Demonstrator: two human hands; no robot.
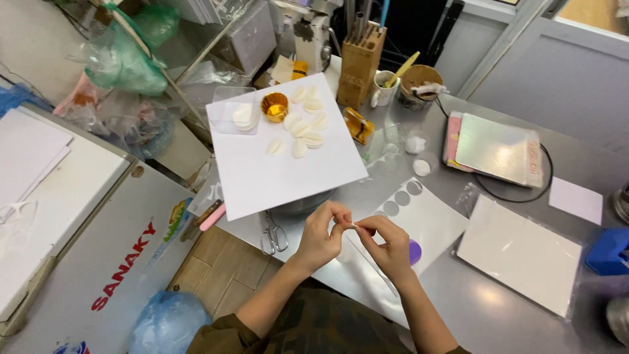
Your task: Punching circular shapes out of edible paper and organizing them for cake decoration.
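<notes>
My left hand (322,235) and my right hand (389,244) meet over the front of a steel table (485,308). Together their fingertips pinch a small thin white piece (352,225). Below my right hand lies a white sheet with round holes cut out (429,219) and a purple disc (415,251). Farther back, a large white board (275,167) carries several white oval petal-like pieces (303,130) and a small gold cup (274,107).
Scissors (273,235) lie left of my left hand, by a pink-handled tool (212,217). A knife block (360,62), a cup of tools (386,86), a stack of flat boards (499,151), a wrapped white panel (521,252) and a white freezer (85,223) surround the work spot.
</notes>
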